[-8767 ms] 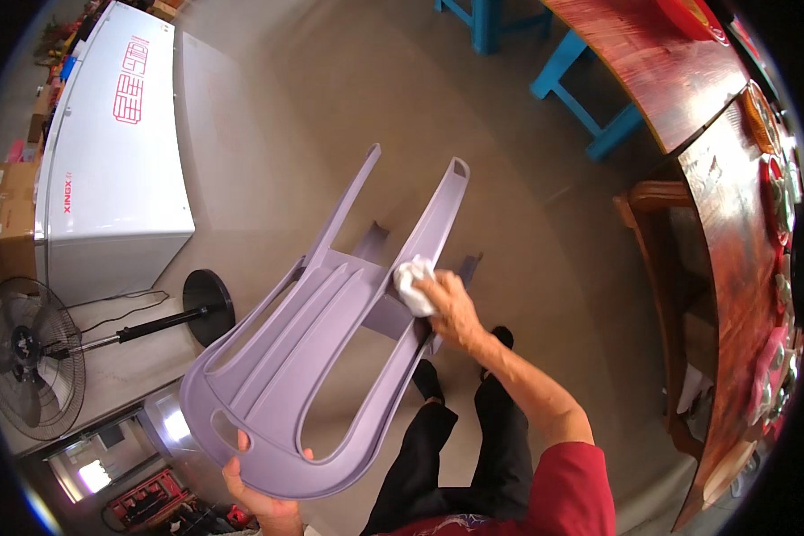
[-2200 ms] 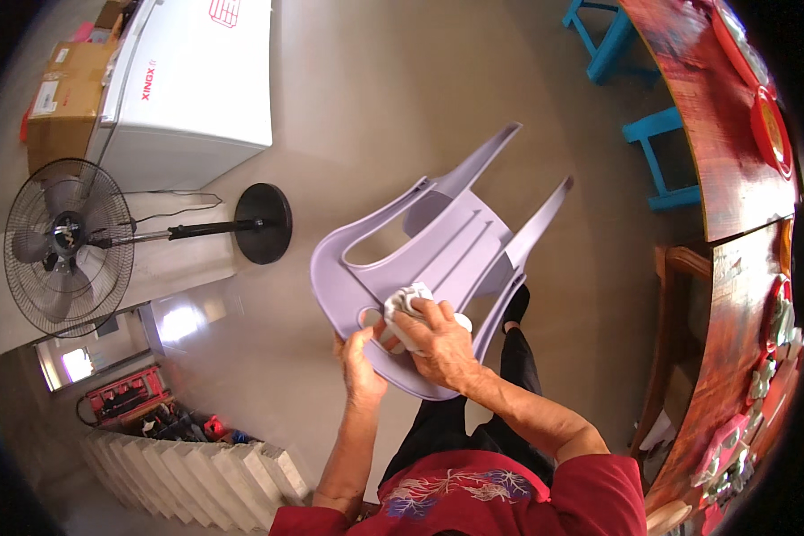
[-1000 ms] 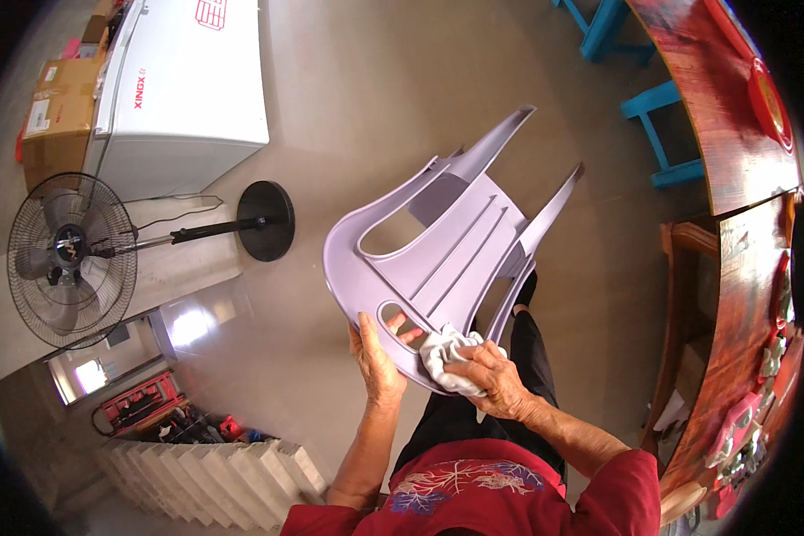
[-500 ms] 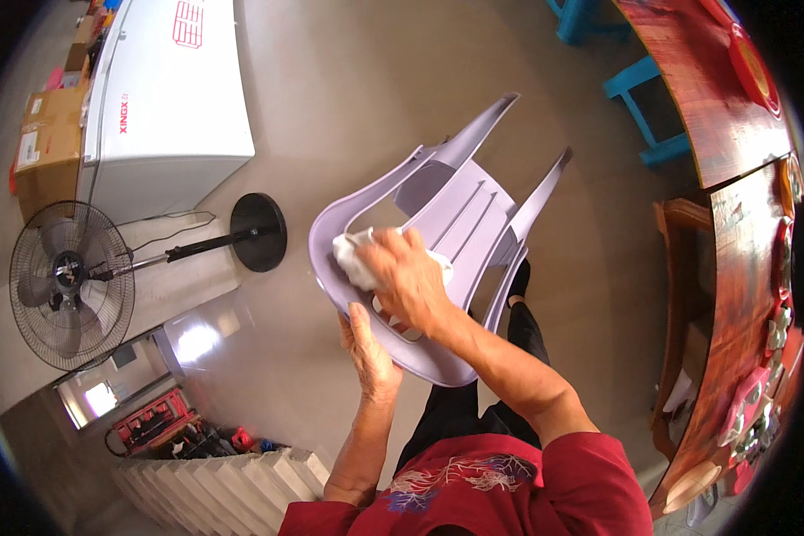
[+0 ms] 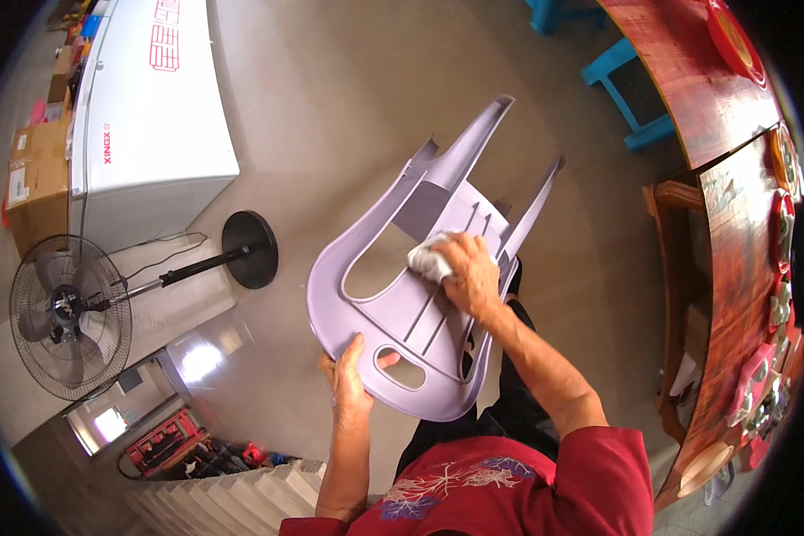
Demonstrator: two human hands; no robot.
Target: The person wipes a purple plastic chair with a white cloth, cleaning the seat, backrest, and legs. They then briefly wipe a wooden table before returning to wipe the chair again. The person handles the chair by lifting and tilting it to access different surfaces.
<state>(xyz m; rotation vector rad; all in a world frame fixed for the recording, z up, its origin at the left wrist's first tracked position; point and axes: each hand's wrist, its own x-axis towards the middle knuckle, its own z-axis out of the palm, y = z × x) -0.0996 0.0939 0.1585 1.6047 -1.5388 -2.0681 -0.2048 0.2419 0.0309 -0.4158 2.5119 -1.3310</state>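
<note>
One lilac plastic chair [image 5: 406, 313] tilts mid-view, the left hand [image 5: 348, 384] clamped on its top rim [image 5: 406, 402] at seven o'clock, the right hand [image 5: 473, 277] gripping a white cloth [image 5: 427, 260] against it at three. Probably light, stiff and slick, it should handle best by that rim.

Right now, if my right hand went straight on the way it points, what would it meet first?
Beyond the crumpled white cloth that your right hand holds, it would likely first meet the ribbed back of the light purple plastic chair, though depth is unclear.
</note>
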